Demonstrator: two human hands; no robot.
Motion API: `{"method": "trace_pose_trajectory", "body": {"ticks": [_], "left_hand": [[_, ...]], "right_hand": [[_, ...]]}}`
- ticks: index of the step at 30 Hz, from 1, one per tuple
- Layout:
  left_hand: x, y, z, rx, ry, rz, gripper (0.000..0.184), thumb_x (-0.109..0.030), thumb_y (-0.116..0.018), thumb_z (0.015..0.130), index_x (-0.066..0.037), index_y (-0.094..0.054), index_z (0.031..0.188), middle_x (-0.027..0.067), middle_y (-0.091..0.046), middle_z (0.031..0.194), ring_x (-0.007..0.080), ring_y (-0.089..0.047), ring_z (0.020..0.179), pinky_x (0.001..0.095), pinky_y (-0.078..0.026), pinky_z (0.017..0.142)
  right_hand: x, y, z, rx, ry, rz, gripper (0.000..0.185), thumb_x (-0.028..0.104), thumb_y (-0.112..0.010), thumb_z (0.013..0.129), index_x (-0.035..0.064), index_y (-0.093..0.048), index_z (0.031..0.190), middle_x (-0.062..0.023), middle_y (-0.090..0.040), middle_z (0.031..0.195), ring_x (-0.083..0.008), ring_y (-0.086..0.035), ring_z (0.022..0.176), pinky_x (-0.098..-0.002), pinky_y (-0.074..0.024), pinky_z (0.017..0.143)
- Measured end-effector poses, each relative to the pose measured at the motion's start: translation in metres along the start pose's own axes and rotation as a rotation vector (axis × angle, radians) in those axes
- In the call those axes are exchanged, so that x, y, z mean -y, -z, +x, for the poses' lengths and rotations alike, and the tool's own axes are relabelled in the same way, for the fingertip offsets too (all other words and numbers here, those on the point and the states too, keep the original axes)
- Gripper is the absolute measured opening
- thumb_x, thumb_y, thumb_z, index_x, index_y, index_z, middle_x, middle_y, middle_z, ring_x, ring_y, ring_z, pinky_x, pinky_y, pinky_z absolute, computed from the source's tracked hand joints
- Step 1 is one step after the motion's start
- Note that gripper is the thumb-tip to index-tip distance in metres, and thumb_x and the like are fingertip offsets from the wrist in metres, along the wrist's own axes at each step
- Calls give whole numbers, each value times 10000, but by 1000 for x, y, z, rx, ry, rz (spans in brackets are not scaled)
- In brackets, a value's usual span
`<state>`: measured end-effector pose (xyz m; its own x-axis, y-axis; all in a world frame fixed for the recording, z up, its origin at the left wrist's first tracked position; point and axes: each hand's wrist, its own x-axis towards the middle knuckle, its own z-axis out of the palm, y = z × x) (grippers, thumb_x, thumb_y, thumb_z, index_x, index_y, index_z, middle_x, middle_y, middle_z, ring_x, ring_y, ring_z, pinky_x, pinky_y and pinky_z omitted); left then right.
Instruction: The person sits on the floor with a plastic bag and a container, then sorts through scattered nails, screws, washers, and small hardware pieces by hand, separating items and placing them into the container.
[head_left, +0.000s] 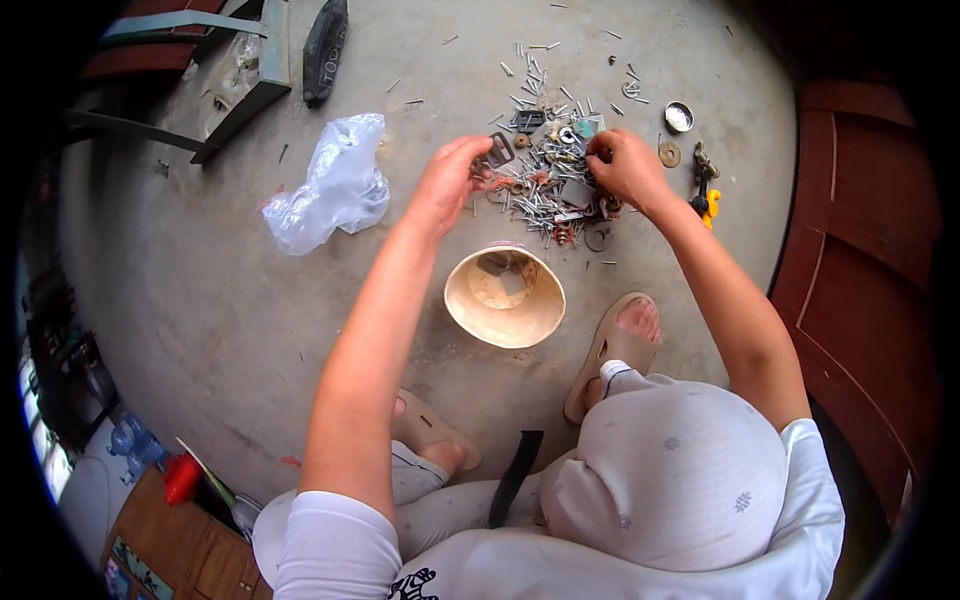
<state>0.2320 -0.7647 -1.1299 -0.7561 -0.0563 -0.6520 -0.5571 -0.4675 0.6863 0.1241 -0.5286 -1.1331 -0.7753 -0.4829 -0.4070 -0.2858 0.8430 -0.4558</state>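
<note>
The left hand (pixel 455 180) pinches a dark slotted frame (pixel 499 151) at the left edge of a pile of loose nails (pixel 545 205) on the concrete floor (pixel 230 330). The right hand (pixel 632 170) curls over the pile's right side; whether it grips anything, I cannot tell. A cream bucket (pixel 510 325) sits nearer the person.

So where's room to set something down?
Bare floor spreads nearer than the plastic bag, up to the left forearm; a smaller patch lies between forearm and bucket. Crowded: between left hand and right hand, where nails and metal bits lie heaped.
</note>
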Motion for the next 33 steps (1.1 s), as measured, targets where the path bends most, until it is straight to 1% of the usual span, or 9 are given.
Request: {"method": "trace_pose_trajectory", "body": {"ticks": [4,9,15,18,21,24,25,28,33], "left_hand": [[6,0,7,-71,9,226,191,-260,-605,911,-102,-655,1005,-59,-614,816,43,-485,664,197,-387,603],[14,-4,4,-82,56,230,218,-266,-627,894,-81,-674,1000,-41,-635,814,42,-502,673,201,-387,600],[12,3,-1,-122,20,210,242,-253,-611,893,-54,-674,1016,-17,-650,834,63,-528,690,222,-405,612],[13,8,-2,-126,38,176,232,-240,-606,902,-59,-661,1035,-36,-646,855,54,-524,698,211,-405,626],[11,6,-2,-119,45,167,228,-234,-608,904,-60,-653,1045,-44,-646,874,49,-525,706,202,-405,636],[4,-8,-6,-95,23,194,248,-240,-615,892,-48,-659,1043,-14,-653,859,65,-536,691,219,-416,630],[1,-13,-8,-86,12,203,257,-244,-618,887,-43,-662,1041,0,-655,849,73,-541,682,228,-421,626],[-9,-24,-15,-19,-18,250,248,-233,-639,878,-37,-660,1028,2,-657,845,70,-541,677,221,-421,620],[-18,-31,-24,70,-33,264,205,-218,-642,886,-53,-648,1007,-8,-651,822,45,-522,698,198,-404,635]], "right_hand": [[14,4,6,-243,185,-30,199,216,-648,788,100,-678,946,-105,-618,946,-284,-591,935,-392,-483,804],[36,-18,47,-414,477,-162,188,194,-657,767,72,-654,910,-106,-615,946,-285,-587,925,-399,-489,798],[36,-19,34,-212,400,-62,140,157,-667,747,60,-604,826,-89,-618,884,-280,-596,866,-398,-488,751],[31,-14,17,-390,480,-7,128,134,-666,760,67,-624,861,-90,-620,830,-282,-599,815,-378,-490,733],[30,-5,2,-334,259,192,140,161,-672,811,63,-634,904,-61,-627,810,-219,-621,813,-340,-496,716],[37,5,-4,32,-99,979,188,218,-678,854,49,-634,925,-21,-630,865,-142,-627,849,-309,-499,709],[41,10,-9,155,-143,1098,166,189,-660,889,52,-603,963,7,-592,909,-79,-590,811,-254,-524,699],[44,-5,-13,267,-198,1407,162,174,-656,888,61,-587,980,-8,-594,910,-82,-592,805,-227,-534,684],[51,0,-21,213,-223,1351,179,161,-654,889,38,-580,997,-12,-590,906,-87,-598,809,-223,-539,690]]}}
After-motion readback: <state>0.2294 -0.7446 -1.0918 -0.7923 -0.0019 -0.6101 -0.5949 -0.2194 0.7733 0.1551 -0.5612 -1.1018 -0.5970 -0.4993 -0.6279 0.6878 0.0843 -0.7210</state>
